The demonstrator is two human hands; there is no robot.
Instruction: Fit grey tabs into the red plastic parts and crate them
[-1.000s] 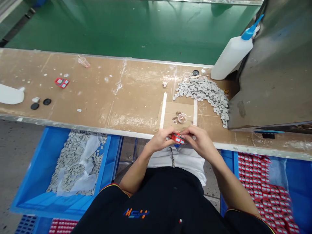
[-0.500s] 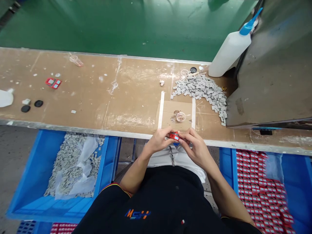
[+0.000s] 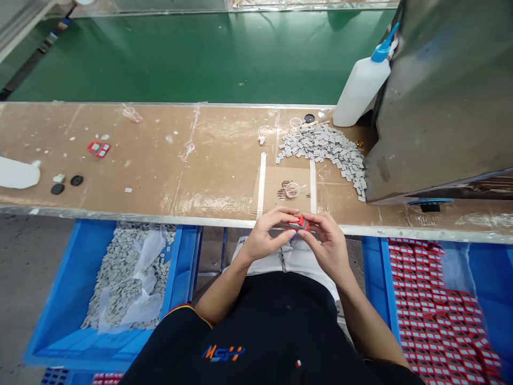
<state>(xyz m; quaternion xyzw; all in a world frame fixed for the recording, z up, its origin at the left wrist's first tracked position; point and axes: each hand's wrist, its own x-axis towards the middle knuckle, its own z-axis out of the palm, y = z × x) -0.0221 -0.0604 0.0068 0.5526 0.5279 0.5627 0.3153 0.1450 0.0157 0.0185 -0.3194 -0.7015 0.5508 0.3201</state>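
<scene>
Between both hands, just over the bench's front edge, is a small red plastic part with a grey inset. My left hand pinches its left end between thumb and fingers. On the other end, my right hand is closed with thumb and fingertips. Behind the hands, a small clear cup with a thin stick stands on a cardboard pad edged by white tape strips. A curved heap of small grey plastic pieces lies beyond it to the right.
A white bottle with a blue nozzle stands by a metal housing. Left on the bench lie another red part, black discs and a white bottle. Blue crates hold grey pieces and rows of red parts.
The red part has turned in the hands and now shows more of its upper face. My fingers have shifted to hold it by both ends. The camera view has tilted up slightly.
</scene>
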